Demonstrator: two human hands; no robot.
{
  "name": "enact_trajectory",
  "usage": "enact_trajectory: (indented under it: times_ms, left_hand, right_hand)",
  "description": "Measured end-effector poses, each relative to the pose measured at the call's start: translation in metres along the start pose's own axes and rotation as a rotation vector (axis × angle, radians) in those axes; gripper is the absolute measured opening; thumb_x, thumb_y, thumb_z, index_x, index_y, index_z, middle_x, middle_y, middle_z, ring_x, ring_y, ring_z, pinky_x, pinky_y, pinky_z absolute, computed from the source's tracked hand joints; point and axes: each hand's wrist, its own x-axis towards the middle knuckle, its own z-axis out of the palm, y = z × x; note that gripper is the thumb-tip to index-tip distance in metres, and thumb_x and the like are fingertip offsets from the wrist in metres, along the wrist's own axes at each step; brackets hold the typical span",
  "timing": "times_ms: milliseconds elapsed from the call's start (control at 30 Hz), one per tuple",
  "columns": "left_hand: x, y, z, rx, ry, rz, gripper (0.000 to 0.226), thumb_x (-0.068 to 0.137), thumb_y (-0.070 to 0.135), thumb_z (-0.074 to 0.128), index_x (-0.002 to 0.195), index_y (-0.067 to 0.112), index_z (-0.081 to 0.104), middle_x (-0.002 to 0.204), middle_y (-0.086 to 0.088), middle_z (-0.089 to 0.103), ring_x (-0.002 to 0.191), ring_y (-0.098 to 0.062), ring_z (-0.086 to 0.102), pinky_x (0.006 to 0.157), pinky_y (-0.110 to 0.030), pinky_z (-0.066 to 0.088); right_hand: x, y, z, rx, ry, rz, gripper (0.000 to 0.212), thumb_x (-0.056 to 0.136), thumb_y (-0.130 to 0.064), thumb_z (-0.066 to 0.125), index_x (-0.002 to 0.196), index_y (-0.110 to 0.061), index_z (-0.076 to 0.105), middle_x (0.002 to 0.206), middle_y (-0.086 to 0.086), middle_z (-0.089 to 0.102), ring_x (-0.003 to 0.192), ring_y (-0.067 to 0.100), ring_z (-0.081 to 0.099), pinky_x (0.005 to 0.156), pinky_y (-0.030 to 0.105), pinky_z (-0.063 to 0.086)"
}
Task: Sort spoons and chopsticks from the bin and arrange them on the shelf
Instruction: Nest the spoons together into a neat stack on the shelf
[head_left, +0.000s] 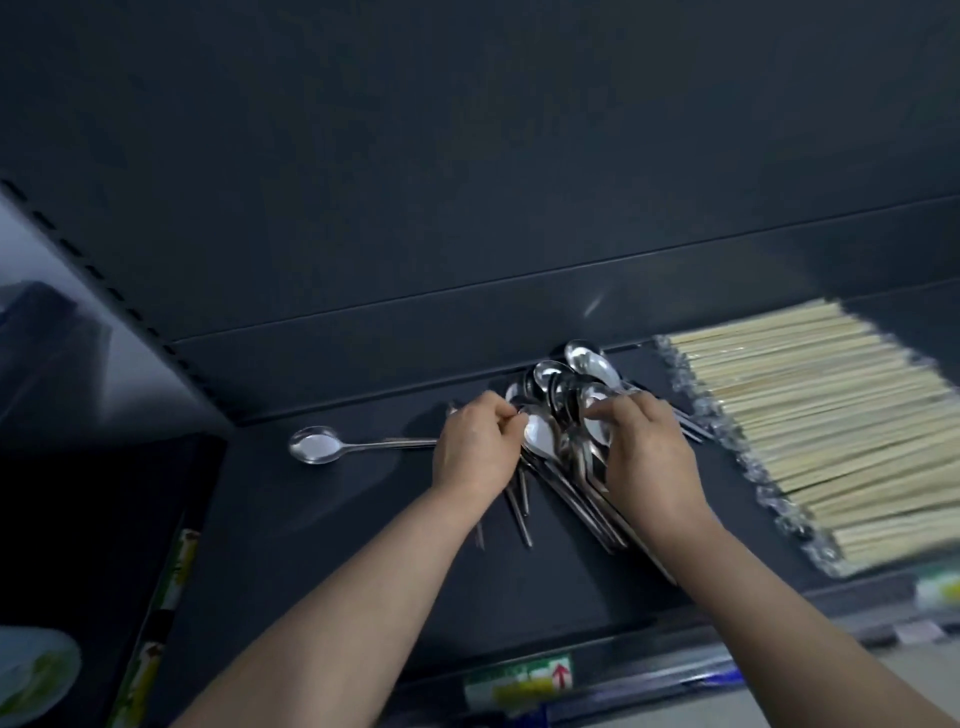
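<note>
A pile of steel spoons (558, 410) lies on the dark shelf (322, 519), bowls toward the back wall and handles fanning toward me. My left hand (478, 447) covers the pile's left side, its fingers curled and pinching a spoon by the bowl. My right hand (644, 447) lies over the right side, fingers curled round several spoon necks. One single spoon (317, 444) lies apart to the left, with its handle running under my left hand. Packs of pale wooden chopsticks (831, 421) in clear wrap lie in a row at the right.
The shelf's back panel (467, 208) rises right behind the spoons. A perforated upright (119, 306) bounds the shelf on the left. Price labels (519, 680) sit on the front edge. A white plate (31, 675) shows at the lower left.
</note>
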Motion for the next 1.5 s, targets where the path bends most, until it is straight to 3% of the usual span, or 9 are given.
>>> enact_trajectory:
  times_ms: [167, 333, 467, 633, 833, 1000, 1100, 1233, 1500]
  left_hand:
    - [-0.003, 0.011, 0.009, 0.056, 0.098, -0.024, 0.020, 0.092, 0.035, 0.060, 0.103, 0.018, 0.060, 0.086, 0.005, 0.068, 0.085, -0.017, 0.063, 0.068, -0.030, 0.047]
    - [-0.015, 0.036, 0.013, 0.125, -0.063, -0.030, 0.043, 0.078, 0.066, 0.061, 0.077, 0.023, 0.063, 0.070, 0.011, 0.063, 0.074, -0.011, 0.061, 0.063, -0.027, 0.046]
    - [-0.017, 0.037, 0.017, 0.272, -0.138, -0.028, 0.042, 0.078, 0.052, 0.069, 0.057, 0.017, 0.057, 0.058, 0.004, 0.056, 0.067, -0.020, 0.058, 0.056, -0.028, 0.046]
    - [-0.019, 0.031, 0.006, 0.100, -0.160, -0.107, 0.022, 0.084, 0.029, 0.071, 0.070, 0.012, 0.071, 0.068, -0.007, 0.069, 0.063, -0.023, 0.069, 0.061, -0.038, 0.060]
    - [-0.014, 0.031, -0.011, -0.220, 0.099, -0.109, 0.008, 0.086, 0.023, 0.070, 0.078, 0.022, 0.073, 0.073, 0.006, 0.071, 0.071, -0.017, 0.069, 0.068, -0.037, 0.060]
    - [-0.021, 0.053, 0.002, -0.367, 0.136, -0.054, 0.015, 0.086, 0.037, 0.067, 0.075, 0.027, 0.069, 0.071, 0.007, 0.071, 0.070, -0.015, 0.068, 0.069, -0.045, 0.059]
    - [-0.029, 0.054, 0.006, -0.148, 0.064, -0.089, 0.040, 0.090, 0.058, 0.050, 0.082, 0.023, 0.066, 0.075, 0.006, 0.070, 0.074, -0.017, 0.067, 0.067, -0.041, 0.057]
    - [-0.044, 0.048, 0.010, 0.285, -0.040, -0.147, 0.041, 0.091, 0.053, 0.050, 0.073, 0.018, 0.062, 0.068, 0.004, 0.062, 0.068, -0.017, 0.059, 0.055, -0.028, 0.040]
    - [-0.048, 0.046, 0.002, 0.257, -0.059, -0.116, 0.015, 0.094, 0.023, 0.057, 0.088, 0.017, 0.070, 0.089, 0.007, 0.069, 0.082, -0.015, 0.061, 0.067, -0.026, 0.044]
  right_hand:
    - [-0.003, 0.023, -0.008, -0.062, -0.081, -0.009, 0.033, 0.083, 0.007, 0.056, 0.105, -0.014, 0.068, 0.104, 0.005, 0.062, 0.097, 0.028, 0.057, 0.060, 0.030, 0.042]
    - [-0.003, 0.024, -0.011, -0.038, -0.171, -0.008, 0.019, 0.091, -0.020, 0.059, 0.108, -0.018, 0.067, 0.105, 0.002, 0.061, 0.102, 0.025, 0.055, 0.069, 0.032, 0.043]
    - [-0.005, 0.026, -0.011, -0.016, -0.224, -0.031, 0.020, 0.092, -0.020, 0.054, 0.109, -0.018, 0.066, 0.103, 0.002, 0.061, 0.102, 0.024, 0.055, 0.073, 0.032, 0.046]
    - [-0.004, 0.026, -0.017, 0.053, -0.224, -0.037, 0.022, 0.094, -0.016, 0.052, 0.112, -0.018, 0.066, 0.103, 0.004, 0.063, 0.100, 0.023, 0.055, 0.074, 0.032, 0.046]
    - [-0.004, 0.012, -0.025, 0.277, -0.374, -0.004, 0.020, 0.096, -0.031, 0.054, 0.109, -0.021, 0.066, 0.099, -0.003, 0.066, 0.091, 0.014, 0.061, 0.078, 0.027, 0.047]
    - [-0.004, 0.008, -0.035, 0.727, -0.657, 0.288, 0.012, 0.102, -0.017, 0.043, 0.105, -0.017, 0.055, 0.074, 0.004, 0.066, 0.057, 0.017, 0.060, 0.047, 0.023, 0.045]
    - [0.000, 0.028, -0.041, 0.510, -0.525, 0.333, 0.021, 0.100, -0.012, 0.040, 0.115, -0.018, 0.053, 0.074, 0.003, 0.066, 0.055, 0.017, 0.061, 0.050, 0.028, 0.047]
    - [-0.004, 0.046, -0.050, 0.410, -0.480, 0.325, 0.027, 0.098, -0.010, 0.039, 0.119, -0.018, 0.054, 0.078, 0.000, 0.067, 0.059, 0.012, 0.063, 0.055, 0.026, 0.044]
    - [-0.016, 0.038, -0.053, 0.513, -0.491, 0.377, 0.024, 0.095, -0.008, 0.040, 0.111, -0.021, 0.053, 0.087, 0.001, 0.069, 0.066, 0.015, 0.067, 0.064, 0.032, 0.052]
